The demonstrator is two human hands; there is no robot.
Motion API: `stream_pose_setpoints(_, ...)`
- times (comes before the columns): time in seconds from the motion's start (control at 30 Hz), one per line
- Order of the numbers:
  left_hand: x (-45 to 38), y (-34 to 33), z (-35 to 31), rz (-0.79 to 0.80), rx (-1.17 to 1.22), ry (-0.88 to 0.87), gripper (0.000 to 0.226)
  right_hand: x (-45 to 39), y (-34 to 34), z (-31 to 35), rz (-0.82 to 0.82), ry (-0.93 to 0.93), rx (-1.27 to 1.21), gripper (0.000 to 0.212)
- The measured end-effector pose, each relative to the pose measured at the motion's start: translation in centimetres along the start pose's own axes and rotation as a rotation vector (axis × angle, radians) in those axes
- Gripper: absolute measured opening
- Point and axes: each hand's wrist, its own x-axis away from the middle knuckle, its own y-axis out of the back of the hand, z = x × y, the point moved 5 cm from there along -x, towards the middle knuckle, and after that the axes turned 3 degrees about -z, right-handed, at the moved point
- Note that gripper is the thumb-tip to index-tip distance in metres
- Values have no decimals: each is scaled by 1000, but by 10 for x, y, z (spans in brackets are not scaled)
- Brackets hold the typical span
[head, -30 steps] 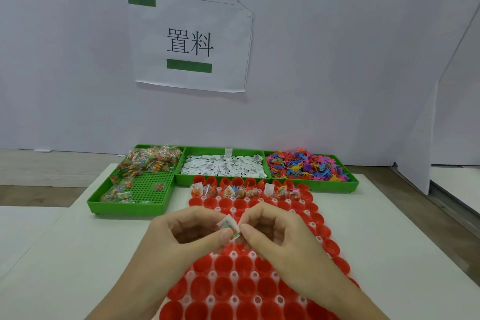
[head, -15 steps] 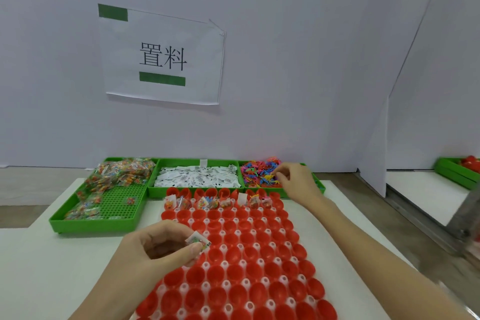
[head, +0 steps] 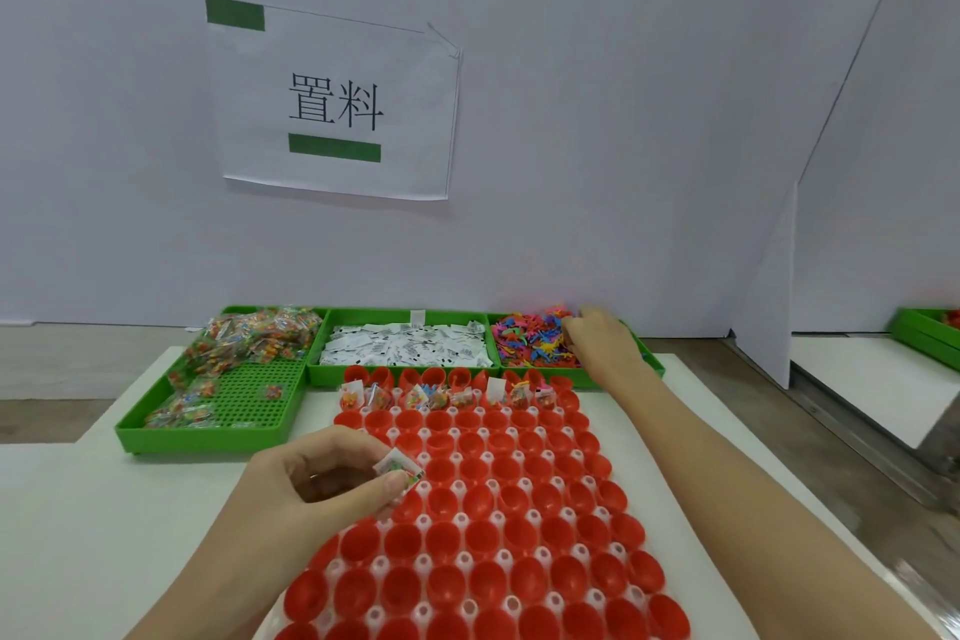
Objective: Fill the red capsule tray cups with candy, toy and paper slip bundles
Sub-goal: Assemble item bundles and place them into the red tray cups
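The left hand (head: 317,478) pinches a small candy and paper slip bundle (head: 399,467) between thumb and fingertips, over the left edge of the red capsule tray (head: 483,525) on the white table (head: 78,535). The right hand (head: 602,343) reaches into the green bin of colourful toys (head: 530,340) at the table's far edge; whether its fingers hold anything cannot be told. Filled cups line the tray's far row.

Bright, even light falls from above with soft, faint shadows under the hands. The wall (head: 571,120) reads bluish-white. Wide-angle lens bends the table (head: 78,509) edges outward. Slight blur softens the far right hand (head: 602,343).
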Motion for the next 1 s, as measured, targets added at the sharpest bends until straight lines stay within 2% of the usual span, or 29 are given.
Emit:
stream_pose_setpoints(0.13,1,-1,1,9,-1,1,27,-1,-3,-1,0,-26,-4,28)
stream_pose_setpoints(0.37,-1,-1,4,4,15,3,25,-5,-5,-10,-23,-126,-184,14)
stream_pose_setpoints(0.53,-1,1,4,-8,21,-4,27,7,-1,-15,-149,-206,-561,22)
stream_pose_setpoints(0.63,1,2,4,-26,16,4,29,24,19,-14,-234,-300,-828,21)
stream_pose_setpoints(0.7,3,1,3,-19,-5,-5,30,40,38,-5,-236,-339,-1033,20)
stream_pose_setpoints(0.8,5,-4,1,-6,-10,-36,28,79,74,22,-163,-267,-1273,15)
stream_pose_setpoints(0.87,7,-5,-1,-37,-16,-69,28,115,95,49,-67,-150,-1393,16)
stream_pose_setpoints(1.0,10,-12,-6,1,-85,-159,20,175,118,97,92,22,-1488,12)
